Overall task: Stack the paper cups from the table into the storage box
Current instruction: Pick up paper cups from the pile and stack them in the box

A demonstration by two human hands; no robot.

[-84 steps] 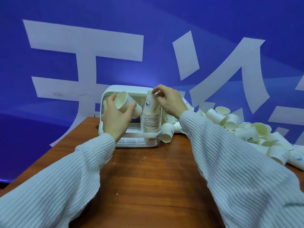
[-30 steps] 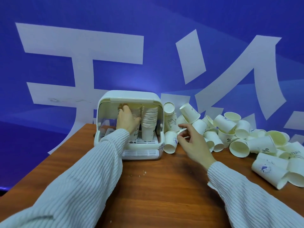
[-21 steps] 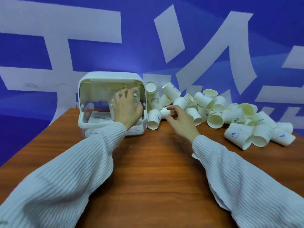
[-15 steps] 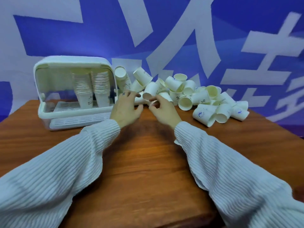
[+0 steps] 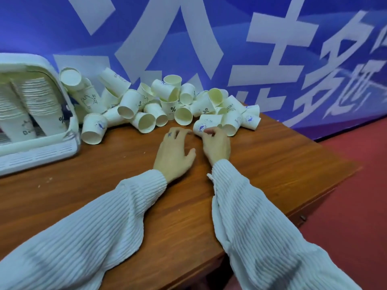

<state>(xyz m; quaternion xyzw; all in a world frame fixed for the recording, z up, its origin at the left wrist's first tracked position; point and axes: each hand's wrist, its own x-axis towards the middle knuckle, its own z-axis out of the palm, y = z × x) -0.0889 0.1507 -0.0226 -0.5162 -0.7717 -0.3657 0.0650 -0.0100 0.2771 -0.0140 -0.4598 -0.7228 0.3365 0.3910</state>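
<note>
1. Head view: two hands in ribbed white sleeves reach over a brown wooden table [image 5: 125, 195] toward a loose heap of white paper cups [image 5: 167, 105] piled against a blue banner wall with white characters [image 5: 188, 28].
2. Left hand [image 5: 174, 152]: fingers spread and relaxed, tips just short of the heap's front edge, holds nothing.
3. Right hand [image 5: 215, 144]: fingers curled at a lying white paper cup with a blue fish print [image 5: 201, 126]; looks like a pinch on its wall, but contact is partly hidden.
4. White plastic storage box with a clear front [image 5: 37, 141] sits at the left edge of the table, well apart from both hands.
5. Done: two tall nested columns of stacked cups [image 5: 39, 101] stand upright inside the box, side by side.
6. Left: dozens of cups on the table, most tipped on their sides, some resting on each other, one upside-down cup [image 5: 93, 129] just beside the box.
7. Judgement: partway through, a large share still to go; the current step is picking the next cups from the heap's near-right side.
</note>
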